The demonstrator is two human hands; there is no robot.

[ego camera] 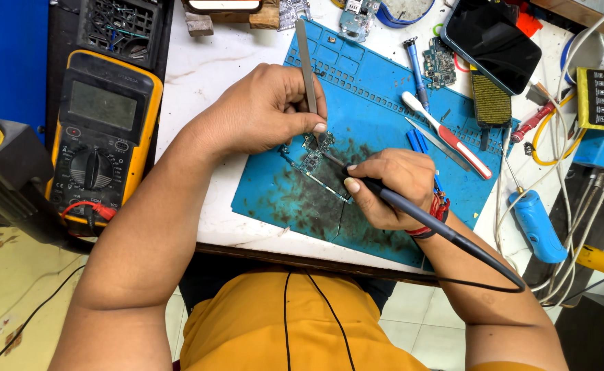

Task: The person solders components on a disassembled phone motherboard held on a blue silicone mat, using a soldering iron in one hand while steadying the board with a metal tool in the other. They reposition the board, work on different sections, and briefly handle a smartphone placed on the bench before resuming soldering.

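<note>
A small green circuit board (311, 163) lies on a stained blue work mat (377, 89). My left hand (264, 110) grips metal tweezers (306, 62) whose tips press down on the board's upper edge. My right hand (391, 187) holds a black soldering iron (439, 230) like a pen, its tip touching the board near its middle. The iron's cable runs off to the lower right.
A yellow multimeter (103, 134) stands at the left beside the white bench top (206, 75). A red-and-white handled tool (446, 134), a blue screwdriver (415, 65), a dark phone (491, 41), spare boards, a blue handheld tool (539, 227) and tangled cables crowd the right.
</note>
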